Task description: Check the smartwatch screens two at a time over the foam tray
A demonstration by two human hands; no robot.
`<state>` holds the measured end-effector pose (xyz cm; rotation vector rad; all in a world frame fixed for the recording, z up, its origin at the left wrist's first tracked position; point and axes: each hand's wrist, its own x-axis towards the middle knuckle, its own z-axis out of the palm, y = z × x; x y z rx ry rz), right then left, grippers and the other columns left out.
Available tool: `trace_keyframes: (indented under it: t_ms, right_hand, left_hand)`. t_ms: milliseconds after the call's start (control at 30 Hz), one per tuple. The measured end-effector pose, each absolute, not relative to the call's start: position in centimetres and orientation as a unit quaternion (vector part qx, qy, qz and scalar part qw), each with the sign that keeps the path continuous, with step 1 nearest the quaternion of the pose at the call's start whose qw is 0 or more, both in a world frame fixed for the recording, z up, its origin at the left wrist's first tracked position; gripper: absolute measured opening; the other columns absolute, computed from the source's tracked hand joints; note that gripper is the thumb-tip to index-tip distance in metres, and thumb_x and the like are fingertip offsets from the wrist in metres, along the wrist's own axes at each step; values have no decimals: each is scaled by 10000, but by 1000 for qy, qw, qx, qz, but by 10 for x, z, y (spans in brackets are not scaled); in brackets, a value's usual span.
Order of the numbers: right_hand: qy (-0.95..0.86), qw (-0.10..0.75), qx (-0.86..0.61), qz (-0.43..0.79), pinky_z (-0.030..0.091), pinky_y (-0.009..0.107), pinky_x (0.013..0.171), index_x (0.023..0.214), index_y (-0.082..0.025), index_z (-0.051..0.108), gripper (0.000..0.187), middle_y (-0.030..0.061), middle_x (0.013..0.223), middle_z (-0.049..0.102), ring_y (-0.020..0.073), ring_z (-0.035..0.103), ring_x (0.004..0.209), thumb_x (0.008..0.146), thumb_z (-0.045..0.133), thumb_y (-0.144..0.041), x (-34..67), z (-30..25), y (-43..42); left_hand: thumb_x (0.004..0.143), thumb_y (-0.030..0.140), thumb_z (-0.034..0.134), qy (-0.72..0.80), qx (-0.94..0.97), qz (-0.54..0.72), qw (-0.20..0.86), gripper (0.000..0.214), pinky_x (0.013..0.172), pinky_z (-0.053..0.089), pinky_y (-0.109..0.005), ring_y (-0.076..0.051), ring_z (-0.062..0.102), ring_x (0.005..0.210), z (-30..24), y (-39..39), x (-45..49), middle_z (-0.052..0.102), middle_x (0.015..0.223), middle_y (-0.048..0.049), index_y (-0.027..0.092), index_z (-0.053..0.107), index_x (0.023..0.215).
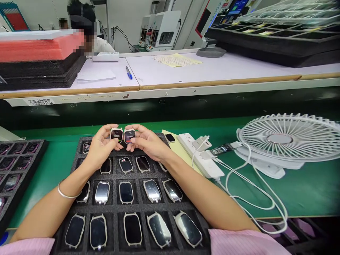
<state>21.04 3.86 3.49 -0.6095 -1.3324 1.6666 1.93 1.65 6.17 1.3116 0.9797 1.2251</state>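
Observation:
My left hand (102, 143) grips a smartwatch case (116, 134) with a lit screen, its thumb at the display's lower edge. Beside it, my right hand (148, 141) holds a second smartwatch case (130, 135), also lit, with the thumb on its screen. Both strapless watches are held side by side, screens facing me, over the far edge of a black foam tray (114, 212). Rows of similar light-framed watch cases, such as one watch (132, 228) in the front row, lie in its compartments with dark screens. My forearms cover parts of the tray.
At right are a white power strip (200, 156) with chargers and cables, and a white fan (287, 138). A single dark watch (170, 137) lies on yellow paper (183, 150). Another watch tray (21, 166) is at left. Behind, a raised shelf (170, 76) bears foam stacks; a person sits beyond.

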Motion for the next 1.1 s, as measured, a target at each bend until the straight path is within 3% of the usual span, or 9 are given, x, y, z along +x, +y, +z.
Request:
trace_keyframes:
  t_ms: [133,733,1100]
  right_hand:
    - [-545,443,-261,662,498,207,547,1153,-185,547,354,-15,826,655,111,644,609,853,717,-263,210,34,38]
    - [-498,434,-284,695,551,220,639,1198,-196,509,499,-19,858,679,127,690,696,725,636,-99,211,33,37]
    - [-481,444,-310,689,565,246,653,1263,-228,476,576,2,958,685,154,714,746,728,626,-73,212,34,36]
  left_hand:
    - [761,272,707,416,539,510,526,380,541,550,-202,-96,677,565,62,17,20,670,939,-17,161,572,1098]
    - [720,179,672,436,488,494,573,657,634,592,-243,-115,702,634,57,18,20,663,978,-17,164,470,1345]
    - [727,187,682,460,475,475,580,661,662,578,-254,-113,695,671,56,20,20,673,1053,-49,169,505,1363]
